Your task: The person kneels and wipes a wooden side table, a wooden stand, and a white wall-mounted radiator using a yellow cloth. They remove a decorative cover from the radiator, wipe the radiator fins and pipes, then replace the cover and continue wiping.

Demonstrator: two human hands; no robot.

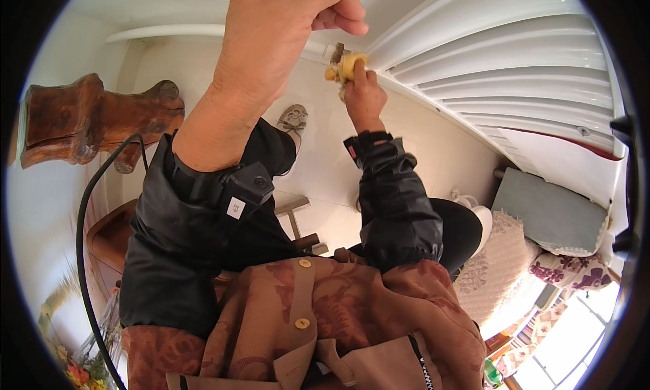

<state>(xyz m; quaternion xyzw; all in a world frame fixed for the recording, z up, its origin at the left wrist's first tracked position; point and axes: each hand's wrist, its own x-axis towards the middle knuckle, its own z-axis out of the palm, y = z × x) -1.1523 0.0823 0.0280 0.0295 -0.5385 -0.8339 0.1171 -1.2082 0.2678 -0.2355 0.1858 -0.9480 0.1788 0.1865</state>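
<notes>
My right hand (364, 98) grips a yellow cloth (350, 67) and presses it at the lower corner of a white radiator (508, 60). Right beside the cloth is a brownish valve fitting (337, 52), joined to a white pipe (162, 32) that runs along the wall. My left hand (310, 9) is raised near the top edge of the view, closer to the camera, with its fingers bent. The picture's edge cuts off part of it, so whether it holds anything cannot be seen.
A carved wooden trunk (101, 121) stands at left, near a black cable (84, 227) running down. Flowers (78, 372) show at lower left. On the right are a grey cushion (551, 209) and a beige quilted cover (492, 263). A metal frame (294, 217) is on the floor below me.
</notes>
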